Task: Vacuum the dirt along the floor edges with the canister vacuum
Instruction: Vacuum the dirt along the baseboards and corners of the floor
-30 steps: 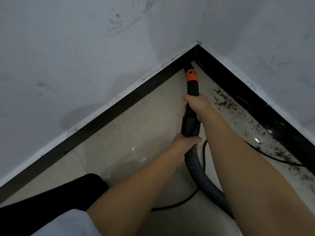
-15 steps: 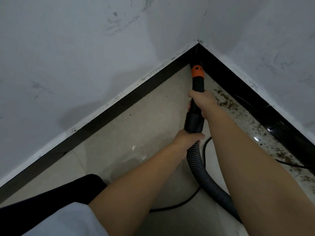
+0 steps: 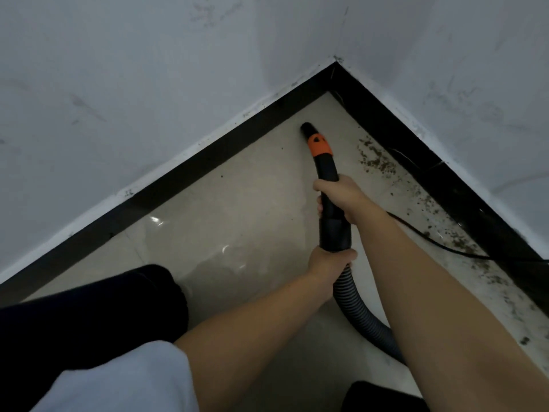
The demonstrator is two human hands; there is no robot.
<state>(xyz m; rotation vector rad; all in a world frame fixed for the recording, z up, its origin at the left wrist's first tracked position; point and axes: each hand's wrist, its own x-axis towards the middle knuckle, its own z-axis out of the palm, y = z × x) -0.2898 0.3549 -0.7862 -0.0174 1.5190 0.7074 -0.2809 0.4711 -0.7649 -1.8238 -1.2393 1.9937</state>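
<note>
A black vacuum wand (image 3: pixel 326 171) with an orange collar (image 3: pixel 319 145) points toward the room corner, its nozzle tip (image 3: pixel 306 128) low over the beige floor tile, short of the corner. My right hand (image 3: pixel 341 194) grips the wand's middle. My left hand (image 3: pixel 329 260) holds the black cuff where the ribbed grey hose (image 3: pixel 359 310) joins it. Brown dirt (image 3: pixel 377 162) lies scattered along the right wall's floor edge, to the right of the nozzle.
Two white walls meet at the corner (image 3: pixel 335 65) with a black skirting board (image 3: pixel 208 162) at the bottom. A thin black cable (image 3: pixel 439 245) runs over the floor toward the right skirting. My dark trouser leg (image 3: pixel 118 304) is at lower left.
The nozzle has pulled back out of the corner and swung left; more floor tile shows between its tip and the corner. Both hands keep their grip.
</note>
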